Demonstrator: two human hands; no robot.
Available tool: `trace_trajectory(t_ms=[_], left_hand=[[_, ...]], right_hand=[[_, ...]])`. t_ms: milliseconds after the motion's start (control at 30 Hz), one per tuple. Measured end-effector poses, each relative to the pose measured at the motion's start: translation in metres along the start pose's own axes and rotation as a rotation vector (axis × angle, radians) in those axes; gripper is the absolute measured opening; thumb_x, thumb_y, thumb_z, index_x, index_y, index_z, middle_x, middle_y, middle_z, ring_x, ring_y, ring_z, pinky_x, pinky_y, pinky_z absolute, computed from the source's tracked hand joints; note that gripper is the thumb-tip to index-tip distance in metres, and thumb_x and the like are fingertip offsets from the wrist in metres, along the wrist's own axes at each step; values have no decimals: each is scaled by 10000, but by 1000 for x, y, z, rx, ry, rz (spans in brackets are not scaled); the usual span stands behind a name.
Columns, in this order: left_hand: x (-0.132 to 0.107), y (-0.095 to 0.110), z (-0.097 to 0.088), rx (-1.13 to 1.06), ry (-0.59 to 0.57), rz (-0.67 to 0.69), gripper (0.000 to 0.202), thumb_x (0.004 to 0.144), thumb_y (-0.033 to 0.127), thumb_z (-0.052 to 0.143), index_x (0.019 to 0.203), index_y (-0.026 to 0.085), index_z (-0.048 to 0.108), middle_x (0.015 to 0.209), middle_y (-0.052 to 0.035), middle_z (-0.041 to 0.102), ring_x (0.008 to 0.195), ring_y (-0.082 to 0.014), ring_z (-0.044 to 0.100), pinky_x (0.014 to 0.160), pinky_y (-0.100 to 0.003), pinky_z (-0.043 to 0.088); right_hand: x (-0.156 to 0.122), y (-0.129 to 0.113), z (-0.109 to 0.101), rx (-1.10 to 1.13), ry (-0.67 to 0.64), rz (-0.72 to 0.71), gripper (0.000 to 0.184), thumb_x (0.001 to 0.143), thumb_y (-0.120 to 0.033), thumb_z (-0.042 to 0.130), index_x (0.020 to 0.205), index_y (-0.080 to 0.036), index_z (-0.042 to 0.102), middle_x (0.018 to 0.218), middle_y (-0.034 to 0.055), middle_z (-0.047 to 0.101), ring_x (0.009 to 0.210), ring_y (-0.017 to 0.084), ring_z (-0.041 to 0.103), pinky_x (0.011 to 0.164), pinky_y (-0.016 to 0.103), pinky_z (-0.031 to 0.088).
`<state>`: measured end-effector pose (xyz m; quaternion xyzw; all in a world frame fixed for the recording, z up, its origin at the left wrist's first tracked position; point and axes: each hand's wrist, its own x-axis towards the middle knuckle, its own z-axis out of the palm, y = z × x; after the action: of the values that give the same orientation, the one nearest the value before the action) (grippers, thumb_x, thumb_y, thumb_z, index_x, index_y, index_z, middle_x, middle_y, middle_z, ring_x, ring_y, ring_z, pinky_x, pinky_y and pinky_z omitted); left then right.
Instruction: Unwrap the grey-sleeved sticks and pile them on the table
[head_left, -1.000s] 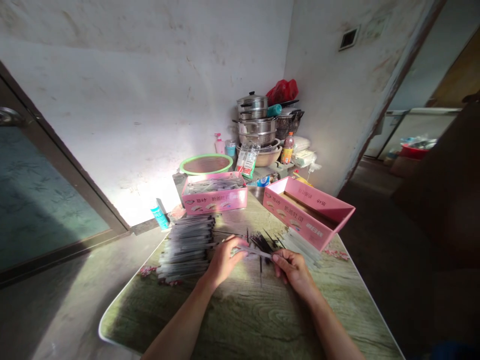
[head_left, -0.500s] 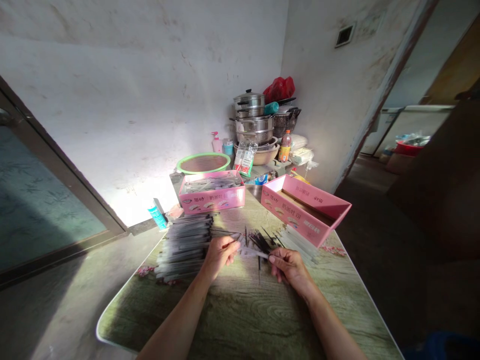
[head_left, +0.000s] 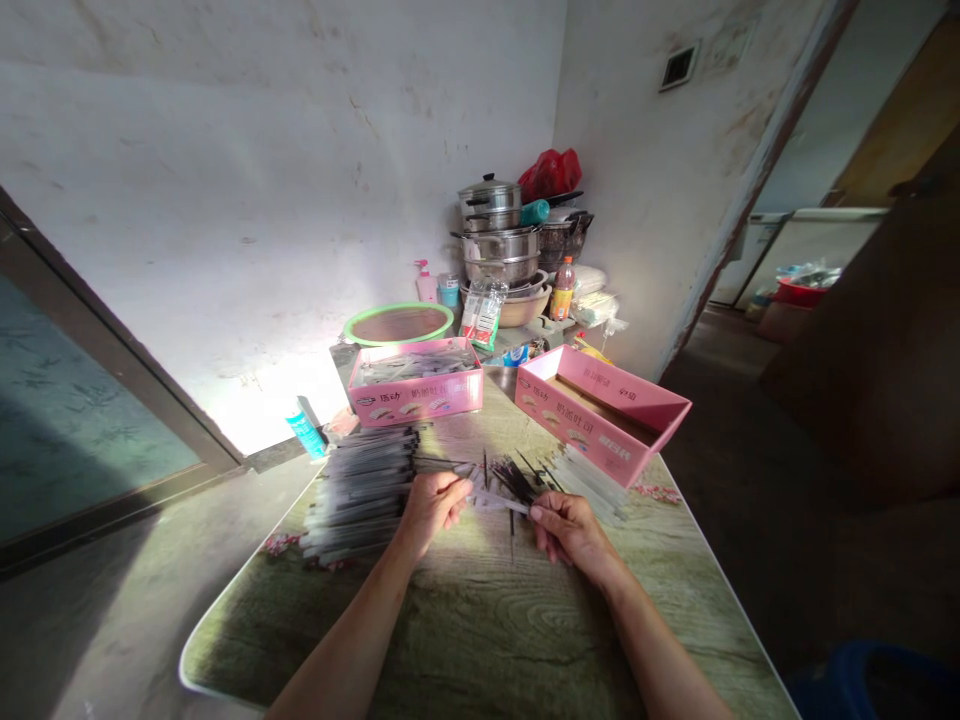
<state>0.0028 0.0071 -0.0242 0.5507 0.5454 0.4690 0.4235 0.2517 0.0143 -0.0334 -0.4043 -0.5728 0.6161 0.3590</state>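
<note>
A narrow, translucent plastic sleeve (head_left: pixel 501 500) stretches between my two hands above the table. My left hand (head_left: pixel 435 508) pinches its left end between thumb and fingers. At its right end, my right hand (head_left: pixel 564 525) is closed with thumb against fingers; whether a thin black stick is also in this grip I cannot tell. Behind the right hand lies a loose bunch of thin black sticks (head_left: pixel 514 480). A broad pile of long, greyish sleeves with dark strips (head_left: pixel 360 500) is left of my left hand. Clear sleeves (head_left: pixel 589 482) lie fanned out at the right.
A pink box (head_left: pixel 420 396) full of sleeves stands at the table's back left. Another pink box (head_left: pixel 630 455) sits tilted at the right, its brown bottom showing. Behind are a green-rimmed round tray (head_left: pixel 442 326), stacked steel pots (head_left: pixel 501 245) and a drink bottle (head_left: pixel 562 290).
The whole view has shifted slightly, so things appear a little further left. Both hands keep their grip on the sleeve, with hardly any movement.
</note>
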Motion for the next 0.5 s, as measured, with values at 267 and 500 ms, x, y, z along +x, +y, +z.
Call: trace_trajectory(t_ms=[267,500], left_hand=[[-2,6,0,9,14,-21,357,833,367,631,534,174,604,407,11,519,374,-87,437,382,-215,299],[-1,2,0,-10,15,-26,363,819,396,653,533,181,594,449,-5,537,393,-102,455,382,-229,300]], right_hand=[[-1,-3,2,-8,-13,50,507,796,-667,596,771,-161,589,497,-26,614,319,70,456,322,186,223],[0,-3,1,-1,21,37,461,691,-594,744,794,-180,570,538,-39,631,351,70,472,343,186,247]])
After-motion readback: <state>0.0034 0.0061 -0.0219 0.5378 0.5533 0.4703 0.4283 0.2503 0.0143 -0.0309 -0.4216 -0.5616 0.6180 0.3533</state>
